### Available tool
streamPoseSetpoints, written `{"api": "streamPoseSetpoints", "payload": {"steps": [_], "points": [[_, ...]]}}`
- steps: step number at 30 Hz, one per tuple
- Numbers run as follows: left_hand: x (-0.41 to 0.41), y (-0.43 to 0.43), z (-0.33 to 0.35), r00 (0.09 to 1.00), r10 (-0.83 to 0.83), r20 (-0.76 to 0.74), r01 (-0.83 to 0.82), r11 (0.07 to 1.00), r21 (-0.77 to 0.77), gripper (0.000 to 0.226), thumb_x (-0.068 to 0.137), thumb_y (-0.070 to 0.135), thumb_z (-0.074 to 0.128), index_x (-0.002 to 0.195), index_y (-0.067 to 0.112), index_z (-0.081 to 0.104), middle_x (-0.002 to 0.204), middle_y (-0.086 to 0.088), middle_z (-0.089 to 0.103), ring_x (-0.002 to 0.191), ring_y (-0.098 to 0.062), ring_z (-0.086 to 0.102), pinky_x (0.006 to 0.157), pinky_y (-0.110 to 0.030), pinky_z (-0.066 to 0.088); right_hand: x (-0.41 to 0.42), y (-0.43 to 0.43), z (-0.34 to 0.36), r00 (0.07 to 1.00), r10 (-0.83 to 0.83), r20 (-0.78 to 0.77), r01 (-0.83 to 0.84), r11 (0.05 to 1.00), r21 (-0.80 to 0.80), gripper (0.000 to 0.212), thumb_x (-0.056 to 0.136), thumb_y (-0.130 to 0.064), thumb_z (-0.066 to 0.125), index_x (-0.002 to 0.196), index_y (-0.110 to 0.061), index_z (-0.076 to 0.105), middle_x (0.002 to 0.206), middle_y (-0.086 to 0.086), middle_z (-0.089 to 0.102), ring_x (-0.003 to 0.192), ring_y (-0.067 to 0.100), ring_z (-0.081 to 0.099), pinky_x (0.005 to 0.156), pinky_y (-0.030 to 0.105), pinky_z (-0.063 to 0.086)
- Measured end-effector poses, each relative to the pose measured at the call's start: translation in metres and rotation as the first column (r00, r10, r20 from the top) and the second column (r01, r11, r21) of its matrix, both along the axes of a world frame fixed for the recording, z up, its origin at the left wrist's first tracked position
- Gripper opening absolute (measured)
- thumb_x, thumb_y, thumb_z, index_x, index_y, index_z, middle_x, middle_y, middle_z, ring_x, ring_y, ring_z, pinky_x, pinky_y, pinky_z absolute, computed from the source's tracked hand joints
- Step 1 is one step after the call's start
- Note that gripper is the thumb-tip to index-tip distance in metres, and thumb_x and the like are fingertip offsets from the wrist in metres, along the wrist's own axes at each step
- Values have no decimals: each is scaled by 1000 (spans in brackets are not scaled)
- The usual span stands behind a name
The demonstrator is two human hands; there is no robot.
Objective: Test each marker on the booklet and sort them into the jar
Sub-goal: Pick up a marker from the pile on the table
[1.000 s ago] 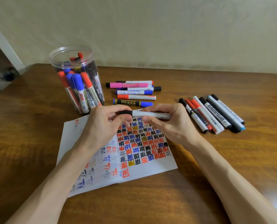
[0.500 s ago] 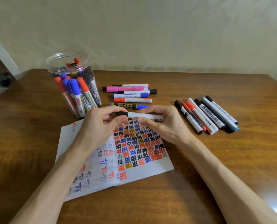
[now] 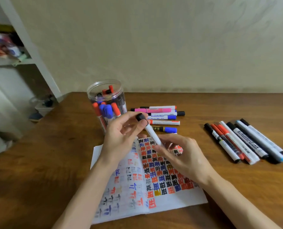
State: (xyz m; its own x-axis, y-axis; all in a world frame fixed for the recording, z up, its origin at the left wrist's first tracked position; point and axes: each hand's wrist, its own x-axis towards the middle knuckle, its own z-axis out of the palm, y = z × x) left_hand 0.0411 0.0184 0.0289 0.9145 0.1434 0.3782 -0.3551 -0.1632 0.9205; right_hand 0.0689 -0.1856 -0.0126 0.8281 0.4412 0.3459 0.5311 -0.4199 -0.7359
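A white marker (image 3: 152, 135) with a black cap is held tilted over the open booklet (image 3: 187, 199), cap end up and pointing toward the jar. My left hand (image 3: 121, 138) pinches the black cap end. My right hand (image 3: 183, 156) grips the lower end of the barrel. I cannot tell whether the cap is seated or coming off. The booklet's pages are covered in red, blue and black test marks. A clear plastic jar (image 3: 94, 95) with several markers standing in it is just behind my left hand.
Several markers (image 3: 162, 113) lie in a cluster behind the booklet, and another row of markers (image 3: 244, 141) lies to the right. All rest on a brown wooden table (image 3: 38, 162) against a pale wall. A white shelf unit (image 3: 30, 47) stands off the table's left.
The marker has swung from level to tilted, cap end raised toward the jar. Both hands still hold it. The view has turned left, so the shelf now shows.
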Motion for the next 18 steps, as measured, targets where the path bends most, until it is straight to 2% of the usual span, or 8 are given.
{"api": "streamPoseSetpoints", "payload": {"steps": [4,6,10,14,18], "points": [[-1,9,28,975,115,189,-116,993,-4,20,100,11,63,119,7,70,103,-2,77,98,-19,75,75,-25,59,0,-1,0,998,-43,51,42,999,17,46,91,-54,65,131,-33,69,102,-24,71,96,-4,67,78,11,53],[2,19,49,940,190,283,-189,981,-28,21,102,12,63,122,9,68,103,1,78,99,-17,75,79,-25,59,2,-2,1,996,-72,47,70,997,43,48,92,-56,63,135,-34,67,105,-22,71,96,-3,68,78,13,55],[10,39,86,877,265,400,-270,962,-46,22,103,18,63,125,12,66,106,1,76,104,-22,74,87,-34,60,1,-2,2,995,-88,44,85,994,70,51,92,-60,59,135,-34,65,106,-20,70,95,-1,69,77,23,60],[14,45,101,872,260,414,-265,963,-46,23,103,16,64,125,9,64,107,-2,76,103,-19,75,80,-27,59,1,-2,3,994,-99,41,94,990,107,51,93,-57,60,138,-35,62,109,-21,68,97,-1,68,79,24,61],[18,25,85,951,133,280,-141,990,11,22,101,4,63,123,3,64,109,-6,77,103,-18,76,81,-28,61,3,-2,1,992,-124,23,117,975,186,58,94,-50,67,148,-35,52,119,-19,67,101,2,70,86,30,61]]}}
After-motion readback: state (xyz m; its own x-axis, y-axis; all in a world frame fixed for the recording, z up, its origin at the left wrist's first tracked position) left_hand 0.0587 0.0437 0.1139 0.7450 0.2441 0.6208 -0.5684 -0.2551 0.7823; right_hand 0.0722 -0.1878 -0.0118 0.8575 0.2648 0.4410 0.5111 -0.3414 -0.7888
